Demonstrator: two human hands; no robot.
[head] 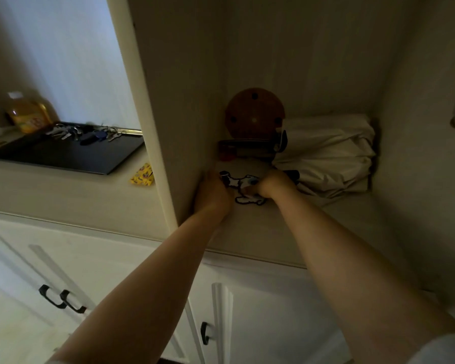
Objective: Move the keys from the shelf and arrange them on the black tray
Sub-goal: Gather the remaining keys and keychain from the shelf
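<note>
Reaching both hands into shelf (286,227), left hand (212,191) and right hand (271,183) curling fingers on white charm (243,189); grip unclear in shadow; other keys (84,134) lying on tray (71,153).

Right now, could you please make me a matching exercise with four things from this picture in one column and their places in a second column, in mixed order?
Things:
1. bunches of keys
2. yellow packet
3. round wooden board
4. white and black rubber charm

Places:
A. leaning upright against the back wall of the shelf
B. on the black tray
C. on the shelf floor, between the left hand and the right hand
D. on the counter, just right of the tray

Pairs: 1-B, 2-D, 3-A, 4-C
</note>
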